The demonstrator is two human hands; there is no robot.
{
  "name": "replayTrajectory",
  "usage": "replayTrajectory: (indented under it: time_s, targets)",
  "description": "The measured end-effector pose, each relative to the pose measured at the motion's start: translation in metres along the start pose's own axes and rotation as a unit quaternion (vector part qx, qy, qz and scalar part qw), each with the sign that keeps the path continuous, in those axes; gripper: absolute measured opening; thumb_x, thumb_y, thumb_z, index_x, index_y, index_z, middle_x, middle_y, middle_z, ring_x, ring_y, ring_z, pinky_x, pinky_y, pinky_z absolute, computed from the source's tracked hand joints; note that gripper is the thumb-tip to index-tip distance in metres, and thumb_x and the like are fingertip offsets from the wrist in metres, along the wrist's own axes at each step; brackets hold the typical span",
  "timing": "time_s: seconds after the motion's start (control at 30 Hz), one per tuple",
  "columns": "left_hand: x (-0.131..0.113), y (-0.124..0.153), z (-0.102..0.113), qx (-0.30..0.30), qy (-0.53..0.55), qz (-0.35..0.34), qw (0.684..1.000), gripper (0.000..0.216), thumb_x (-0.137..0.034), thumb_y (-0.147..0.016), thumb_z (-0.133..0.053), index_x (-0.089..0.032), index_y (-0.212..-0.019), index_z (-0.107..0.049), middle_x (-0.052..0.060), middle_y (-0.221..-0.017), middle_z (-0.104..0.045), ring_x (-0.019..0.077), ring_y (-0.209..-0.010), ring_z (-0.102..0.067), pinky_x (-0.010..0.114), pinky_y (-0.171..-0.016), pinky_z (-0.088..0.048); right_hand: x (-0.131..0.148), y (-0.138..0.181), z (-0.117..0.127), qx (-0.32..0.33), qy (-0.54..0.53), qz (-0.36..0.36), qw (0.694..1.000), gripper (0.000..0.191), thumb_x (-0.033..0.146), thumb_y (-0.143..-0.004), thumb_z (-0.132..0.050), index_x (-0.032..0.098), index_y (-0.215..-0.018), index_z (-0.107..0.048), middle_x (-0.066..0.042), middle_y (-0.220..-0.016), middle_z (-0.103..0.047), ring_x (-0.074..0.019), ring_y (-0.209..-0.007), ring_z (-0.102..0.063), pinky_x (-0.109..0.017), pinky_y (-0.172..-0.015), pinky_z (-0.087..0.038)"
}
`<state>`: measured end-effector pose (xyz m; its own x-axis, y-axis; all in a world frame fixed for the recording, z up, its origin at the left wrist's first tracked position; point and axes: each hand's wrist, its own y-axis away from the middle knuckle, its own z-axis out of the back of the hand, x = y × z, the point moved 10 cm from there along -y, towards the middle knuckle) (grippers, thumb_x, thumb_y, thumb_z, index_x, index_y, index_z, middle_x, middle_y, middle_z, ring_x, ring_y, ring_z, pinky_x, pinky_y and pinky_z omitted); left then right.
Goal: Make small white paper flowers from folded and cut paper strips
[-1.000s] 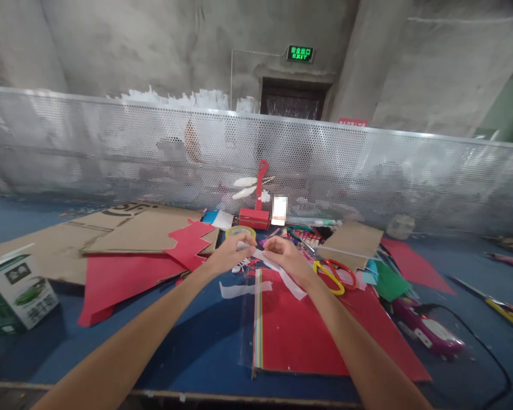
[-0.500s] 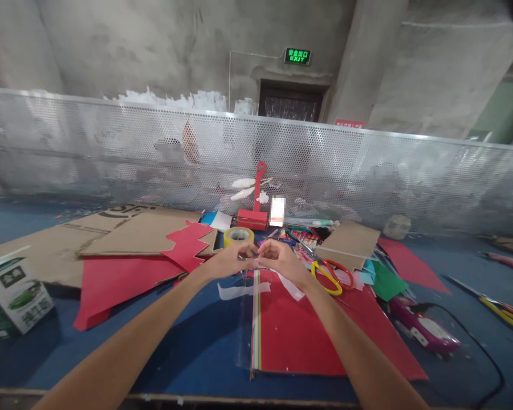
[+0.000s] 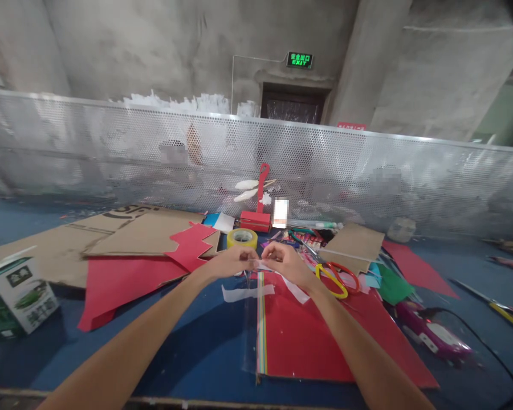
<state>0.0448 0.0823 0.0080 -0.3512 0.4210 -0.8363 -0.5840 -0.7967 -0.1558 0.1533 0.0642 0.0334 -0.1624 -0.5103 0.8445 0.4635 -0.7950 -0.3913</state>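
Observation:
My left hand and my right hand meet over the far end of a red board. Fingertips of both pinch a short translucent strip that looks like tape; the fingers partly hide it. Along the board's left edge run striped colored bands, with clear film reaching past it onto the table. One whitish strip lies across that edge, and another white strip lies beside my right wrist. Just beyond my left hand stands a roll of yellowish tape.
Yellow-and-red-handled scissors lie right of my right wrist. A purple device with a cord sits farther right. Red paper and cardboard cover the left, near a milk carton. A perforated metal screen stands behind.
The view has shifted slightly, so everything sits a little farther right. My fingertips have drawn slightly apart, and the strip between them shows more plainly.

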Motion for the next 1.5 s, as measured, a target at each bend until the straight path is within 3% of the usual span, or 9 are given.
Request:
replayTrajectory:
  time_s: [0.13, 0.3, 0.4, 0.57, 0.8, 1.03, 1.3, 1.5]
  targets:
    - [0.007, 0.000, -0.001, 0.004, 0.043, 0.023, 0.999, 0.029, -0.042, -0.079, -0.068, -0.014, -0.086, -0.063, 0.001, -0.070, -0.060, 0.0121, -0.062, -0.051, 0.023, -0.056, -0.037, 0.012, 0.003, -0.009, 0.024, 0.051, 0.057, 0.997, 0.033, 0.029, -0.075, -0.076, 0.021, -0.101, -0.057, -0.001, -0.097, -0.059, -0.0149, -0.081, -0.054, -0.026, -0.072, -0.042]
    - [0.010, 0.004, -0.005, 0.017, 0.092, 0.055, 0.994, 0.025, -0.038, -0.080, -0.067, -0.014, -0.086, -0.065, -0.001, -0.067, -0.055, 0.0094, -0.057, -0.045, 0.023, -0.051, -0.031, 0.031, 0.007, -0.012, 0.004, 0.164, 0.146, 0.976, 0.014, 0.014, -0.084, -0.062, 0.021, -0.096, -0.060, -0.002, -0.096, -0.057, -0.0163, -0.089, -0.054, -0.028, -0.079, -0.042]
    - [0.012, 0.006, -0.007, 0.022, 0.120, 0.076, 0.990, 0.021, -0.034, -0.079, -0.067, -0.014, -0.084, -0.064, -0.001, -0.066, -0.054, 0.0088, -0.055, -0.044, 0.022, -0.049, -0.030, 0.035, 0.008, -0.008, 0.005, 0.186, 0.163, 0.969, 0.019, 0.008, -0.084, -0.058, 0.021, -0.096, -0.063, -0.002, -0.096, -0.060, -0.0167, -0.090, -0.056, -0.029, -0.082, -0.042]
    - [0.005, 0.008, -0.005, 0.016, 0.126, 0.082, 0.989, 0.021, -0.035, -0.079, -0.067, -0.014, -0.081, -0.064, -0.001, -0.065, -0.054, 0.0082, -0.054, -0.042, 0.022, -0.050, -0.030, 0.037, 0.008, -0.004, 0.018, 0.194, 0.175, 0.965, 0.012, 0.012, -0.086, -0.062, 0.021, -0.093, -0.068, -0.004, -0.097, -0.066, -0.0181, -0.092, -0.060, -0.031, -0.086, -0.044]
    - [-0.003, 0.010, -0.009, 0.031, 0.121, 0.077, 0.989, 0.027, -0.039, -0.077, -0.070, -0.013, -0.083, -0.063, 0.000, -0.069, -0.056, 0.0083, -0.056, -0.045, 0.022, -0.050, -0.032, 0.037, 0.008, 0.000, 0.006, 0.151, 0.162, 0.975, 0.012, 0.027, -0.091, -0.062, 0.020, -0.088, -0.071, -0.005, -0.094, -0.069, -0.0184, -0.090, -0.063, -0.032, -0.085, -0.046]
    - [-0.004, 0.007, -0.011, 0.040, 0.091, 0.039, 0.994, 0.022, -0.035, -0.078, -0.069, -0.014, -0.083, -0.064, 0.000, -0.073, -0.057, 0.0100, -0.064, -0.048, 0.023, -0.057, -0.034, 0.018, 0.005, 0.006, -0.017, 0.032, 0.069, 0.997, 0.016, 0.034, -0.085, -0.067, 0.018, -0.086, -0.069, -0.005, -0.087, -0.070, -0.0169, -0.077, -0.063, -0.028, -0.072, -0.049]
    - [-0.006, 0.003, -0.013, 0.026, 0.062, 0.014, 0.998, 0.024, -0.038, -0.085, -0.062, -0.014, -0.082, -0.059, -0.003, -0.064, -0.046, 0.0076, -0.055, -0.036, 0.023, -0.051, -0.026, 0.004, 0.001, 0.013, -0.048, 0.015, 0.035, 0.998, 0.023, 0.037, -0.086, -0.063, 0.015, -0.087, -0.070, -0.002, -0.073, -0.063, -0.0131, -0.064, -0.054, -0.023, -0.057, -0.044]
    - [-0.018, 0.003, -0.014, 0.007, 0.051, -0.031, 0.998, 0.014, -0.029, -0.084, -0.061, -0.015, -0.083, -0.058, -0.002, -0.071, -0.051, 0.0085, -0.062, -0.042, 0.023, -0.056, -0.033, 0.003, 0.000, 0.017, -0.063, 0.036, 0.036, 0.997, 0.025, 0.039, -0.085, -0.063, 0.015, -0.083, -0.069, -0.002, -0.071, -0.061, -0.0139, -0.064, -0.054, -0.024, -0.057, -0.044]
